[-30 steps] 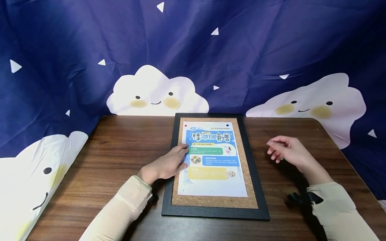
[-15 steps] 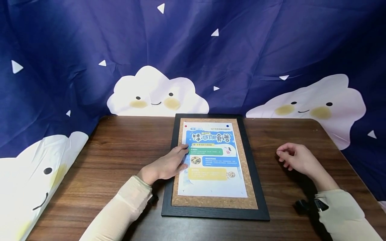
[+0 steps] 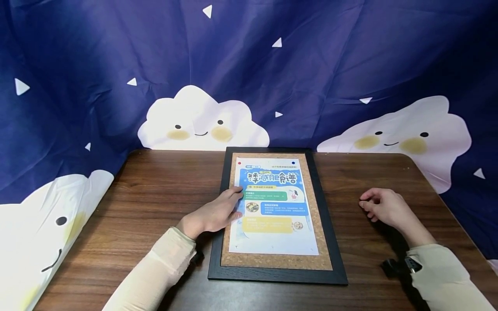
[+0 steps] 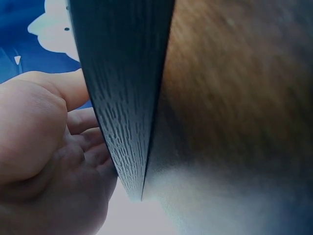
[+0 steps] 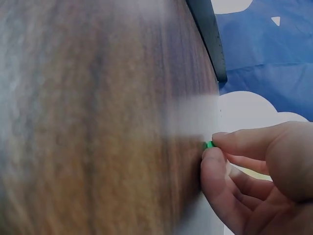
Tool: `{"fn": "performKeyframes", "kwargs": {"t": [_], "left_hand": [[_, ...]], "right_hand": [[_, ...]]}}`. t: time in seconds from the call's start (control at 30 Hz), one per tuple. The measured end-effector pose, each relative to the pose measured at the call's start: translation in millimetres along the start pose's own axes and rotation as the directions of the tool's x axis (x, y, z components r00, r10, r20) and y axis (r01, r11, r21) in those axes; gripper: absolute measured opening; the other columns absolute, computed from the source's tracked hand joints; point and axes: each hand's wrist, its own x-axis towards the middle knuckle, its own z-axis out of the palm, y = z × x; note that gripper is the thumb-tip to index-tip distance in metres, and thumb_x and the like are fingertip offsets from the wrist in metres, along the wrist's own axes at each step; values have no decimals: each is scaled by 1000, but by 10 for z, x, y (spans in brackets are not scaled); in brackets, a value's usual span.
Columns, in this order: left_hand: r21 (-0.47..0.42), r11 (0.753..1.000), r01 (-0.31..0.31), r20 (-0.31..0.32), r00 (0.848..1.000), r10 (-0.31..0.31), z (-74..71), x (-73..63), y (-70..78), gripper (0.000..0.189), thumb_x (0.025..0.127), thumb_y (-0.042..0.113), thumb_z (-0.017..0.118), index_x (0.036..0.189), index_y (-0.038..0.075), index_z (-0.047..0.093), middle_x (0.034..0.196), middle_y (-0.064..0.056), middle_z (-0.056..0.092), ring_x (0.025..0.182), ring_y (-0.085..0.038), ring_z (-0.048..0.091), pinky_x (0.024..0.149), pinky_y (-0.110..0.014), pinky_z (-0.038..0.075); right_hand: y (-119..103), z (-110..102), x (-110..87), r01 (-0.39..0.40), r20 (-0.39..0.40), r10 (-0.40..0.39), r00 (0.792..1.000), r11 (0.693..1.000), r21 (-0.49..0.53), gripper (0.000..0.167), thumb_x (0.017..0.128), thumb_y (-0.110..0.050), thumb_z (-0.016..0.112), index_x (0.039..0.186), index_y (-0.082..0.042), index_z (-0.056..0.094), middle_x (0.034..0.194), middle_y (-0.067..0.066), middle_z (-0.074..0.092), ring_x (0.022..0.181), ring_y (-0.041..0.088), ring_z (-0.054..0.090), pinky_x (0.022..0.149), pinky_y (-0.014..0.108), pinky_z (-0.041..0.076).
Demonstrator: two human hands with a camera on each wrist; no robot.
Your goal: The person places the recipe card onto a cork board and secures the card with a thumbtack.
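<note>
A cork board (image 3: 326, 255) in a black frame (image 3: 278, 274) lies on the table with a printed poster (image 3: 272, 242) on it. A red pushpin (image 3: 239, 163) and a blue pushpin (image 3: 293, 163) sit at the poster's top corners. My left hand (image 3: 218, 212) rests over the frame's left side, fingertips touching the poster's edge. To the right of the board, my right hand (image 3: 393, 210) is low over the tabletop. In the right wrist view, its thumb and forefinger pinch a small green pushpin (image 5: 210, 144), mostly hidden by the fingertips.
The brown wooden table (image 3: 171, 181) extends on both sides of the board. Behind it hangs a dark blue cloth (image 3: 295, 77) with white clouds and triangles. A black wrist device (image 3: 393, 267) is strapped at the right sleeve.
My right hand has moved right and toward me, and its thumb and forefinger have come together low over the table. The left hand and the board have stayed in place.
</note>
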Motion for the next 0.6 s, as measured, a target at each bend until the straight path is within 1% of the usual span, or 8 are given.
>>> {"fn": "performKeyframes", "kwargs": {"t": [0.1, 0.2, 0.37, 0.6], "left_hand": [[-1, 1000, 0, 2, 1000, 0, -3, -2, -1, 66, 114, 21, 56, 163, -15, 30, 177, -28, 20, 166, -42, 20, 130, -53, 33], [0, 1000, 2, 2, 1000, -2, -2, -3, 1, 66, 114, 21, 56, 163, -15, 30, 177, -28, 19, 166, -42, 20, 130, -53, 33], [-1, 1000, 1, 1, 1000, -1, 5, -8, 1, 66, 114, 21, 56, 163, -15, 30, 177, -28, 19, 166, -42, 20, 130, -53, 32], [-2, 1000, -4, 1, 1000, 4, 4, 0, -6, 66, 114, 21, 56, 163, -15, 30, 177, -28, 20, 166, -42, 20, 131, -53, 32]], "right_hand": [[18, 7, 10, -10, 2, 10, 1000, 1000, -9, 15, 104, -6, 68, 108, 8, 71, 78, 8, 72, 64, 17, 71, 56, 32, 61], [26, 4, 10, -18, 8, 18, 1000, 1000, -25, 16, 106, -8, 67, 104, 7, 73, 78, 8, 73, 65, 17, 71, 57, 33, 61], [5, -14, -2, -45, 18, 46, 999, 998, -38, 19, 107, -10, 66, 103, 7, 73, 80, 10, 74, 66, 18, 72, 59, 34, 62], [-44, -61, -16, -61, 40, 63, 997, 997, -43, 16, 105, -4, 65, 99, 8, 74, 77, 9, 74, 66, 19, 75, 60, 34, 61]]}}
